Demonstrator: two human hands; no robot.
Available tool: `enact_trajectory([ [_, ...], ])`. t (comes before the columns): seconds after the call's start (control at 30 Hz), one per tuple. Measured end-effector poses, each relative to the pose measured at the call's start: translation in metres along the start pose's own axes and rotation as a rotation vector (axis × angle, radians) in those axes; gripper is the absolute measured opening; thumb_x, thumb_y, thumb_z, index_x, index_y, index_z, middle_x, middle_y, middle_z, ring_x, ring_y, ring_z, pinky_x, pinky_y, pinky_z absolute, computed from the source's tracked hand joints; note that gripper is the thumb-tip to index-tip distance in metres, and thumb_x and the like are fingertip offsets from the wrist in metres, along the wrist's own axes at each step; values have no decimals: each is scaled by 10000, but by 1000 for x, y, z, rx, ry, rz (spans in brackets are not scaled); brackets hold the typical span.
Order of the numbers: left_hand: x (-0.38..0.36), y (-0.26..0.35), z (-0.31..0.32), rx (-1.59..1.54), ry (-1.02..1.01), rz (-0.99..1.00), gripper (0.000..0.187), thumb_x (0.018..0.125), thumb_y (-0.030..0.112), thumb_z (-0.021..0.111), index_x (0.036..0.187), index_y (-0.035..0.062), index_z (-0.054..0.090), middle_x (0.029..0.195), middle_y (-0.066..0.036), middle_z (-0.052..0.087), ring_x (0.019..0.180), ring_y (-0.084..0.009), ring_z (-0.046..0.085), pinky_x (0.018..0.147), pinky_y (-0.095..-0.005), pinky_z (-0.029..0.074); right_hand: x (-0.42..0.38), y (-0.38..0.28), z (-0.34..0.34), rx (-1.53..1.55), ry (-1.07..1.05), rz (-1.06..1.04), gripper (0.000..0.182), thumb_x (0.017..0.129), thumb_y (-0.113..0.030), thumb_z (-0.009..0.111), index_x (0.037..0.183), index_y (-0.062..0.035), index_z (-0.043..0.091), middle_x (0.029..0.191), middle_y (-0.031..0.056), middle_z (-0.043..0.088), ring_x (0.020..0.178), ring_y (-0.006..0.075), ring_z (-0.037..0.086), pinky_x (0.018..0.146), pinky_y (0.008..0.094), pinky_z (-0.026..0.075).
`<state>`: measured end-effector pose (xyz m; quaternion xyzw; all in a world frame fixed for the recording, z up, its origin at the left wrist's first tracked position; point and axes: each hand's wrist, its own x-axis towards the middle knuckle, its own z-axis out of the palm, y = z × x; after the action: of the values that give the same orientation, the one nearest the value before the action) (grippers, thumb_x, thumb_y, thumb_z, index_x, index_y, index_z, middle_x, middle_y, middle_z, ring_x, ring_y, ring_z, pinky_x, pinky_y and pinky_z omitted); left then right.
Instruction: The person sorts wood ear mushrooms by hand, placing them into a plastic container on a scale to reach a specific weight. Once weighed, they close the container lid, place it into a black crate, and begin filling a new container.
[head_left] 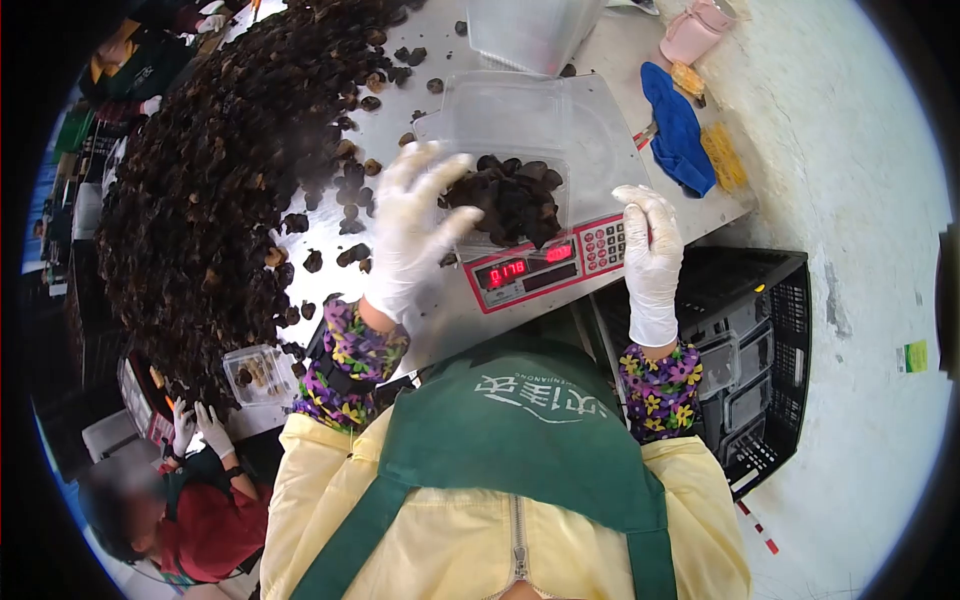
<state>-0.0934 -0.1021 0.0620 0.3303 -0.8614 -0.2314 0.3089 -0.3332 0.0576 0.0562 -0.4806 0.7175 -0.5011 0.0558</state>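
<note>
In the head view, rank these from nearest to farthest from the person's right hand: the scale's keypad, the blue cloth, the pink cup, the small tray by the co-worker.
From the right hand:
1. Scale's keypad: right beside the fingers, on their left.
2. Blue cloth: above the hand, on the table's right edge.
3. Pink cup: beyond the cloth, at the top.
4. Small tray: far left, by the co-worker's gloved hands.

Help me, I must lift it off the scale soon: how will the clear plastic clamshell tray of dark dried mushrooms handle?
The clear plastic clamshell tray looks thin, so it would probably flex if gripped by one edge. Its hinged lid lies open, so it may flap. The dark dried mushrooms are loosely heaped and look light; tilting could spill some onto the red-faced scale.
</note>
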Motion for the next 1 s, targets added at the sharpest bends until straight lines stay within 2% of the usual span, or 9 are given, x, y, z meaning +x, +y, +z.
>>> enact_trajectory([
  [0.07, -19, -22, -12, -116, 141, -154, 375, 864, 172, 729, 1234, 132, 677, 1301, -126, 598, 1274, -282, 514, 1092, -399, 388, 3, 1, 1, 22, 20, 19, 142, 927, -22, 607, 1033, -41, 699, 1035, 90, 688, 1039, 252, 610, 948, 354, 472],
  [0.23, -71, -49, -23, -441, 303, -655, 233, 991, 185, 622, 1186, 74, 683, 1106, -22, 688, 918, -111, 604, 800, -271, 490, 5, 4, 6, 28, -9, 42, 129, 941, -19, 595, 1026, -35, 691, 1024, 87, 690, 973, 220, 629, 883, 321, 488],
  [0.4, -90, -50, -33, -581, 361, -741, 237, 1005, 176, 604, 1176, 28, 674, 939, -5, 657, 826, -68, 579, 712, -230, 490, 12, 8, 9, -2, -71, 39, 128, 963, -53, 588, 1035, -31, 692, 1009, 85, 696, 936, 211, 641, 854, 308, 488],
  [0.6, -102, -66, -29, -477, 338, -680, 223, 999, 173, 606, 1161, 38, 680, 921, -4, 659, 781, -71, 583, 705, -226, 487, 28, 20, 15, 110, -85, 133, 159, 994, -93, 576, 1065, -23, 699, 1018, 52, 716, 917, 133, 632, 849, 268, 480],
  [0.73, -99, -44, -28, -552, 336, -812, 221, 988, 190, 621, 1159, 68, 687, 904, -2, 655, 782, -71, 576, 715, -238, 482, 39, 24, 17, 137, -119, 160, 179, 1001, -115, 569, 1071, -12, 698, 1035, 51, 719, 928, 127, 634, 864, 262, 478],
  [0.8, -108, -30, -26, -589, 342, -912, 221, 986, 199, 625, 1159, 77, 689, 896, -4, 656, 793, -71, 574, 721, -243, 480, 42, 29, 17, 177, -157, 290, 202, 1012, -136, 548, 1110, -43, 699, 1060, 30, 713, 969, 120, 635, 884, 254, 473],
  [0.87, -113, -23, -21, -459, 210, -1046, 234, 1002, 214, 599, 1175, 76, 674, 979, 8, 682, 661, -38, 555, 548, -193, 458, 52, 30, 18, 310, -184, 421, 215, 1010, -163, 554, 1145, -68, 691, 1103, 25, 699, 1007, 125, 628, 894, 264, 472],
  [0.9, -121, -23, -12, -417, 253, -997, 230, 1001, 239, 587, 1175, 121, 681, 946, 19, 677, 550, -17, 477, 431, -182, 375, 60, 29, 22, 437, -203, 562, 233, 1008, -190, 559, 1180, -93, 683, 1146, 19, 686, 1045, 130, 622, 905, 275, 471],
  [1.0, -141, -31, 12, -537, 434, -794, 230, 996, 221, 595, 1166, 94, 682, 886, 38, 646, 628, 2, 478, 479, -144, 361, 75, 50, 32, 555, -243, 688, 336, 1024, -260, 518, 1310, -107, 606, 1322, 56, 618, 1153, 184, 594, 959, 350, 471],
])
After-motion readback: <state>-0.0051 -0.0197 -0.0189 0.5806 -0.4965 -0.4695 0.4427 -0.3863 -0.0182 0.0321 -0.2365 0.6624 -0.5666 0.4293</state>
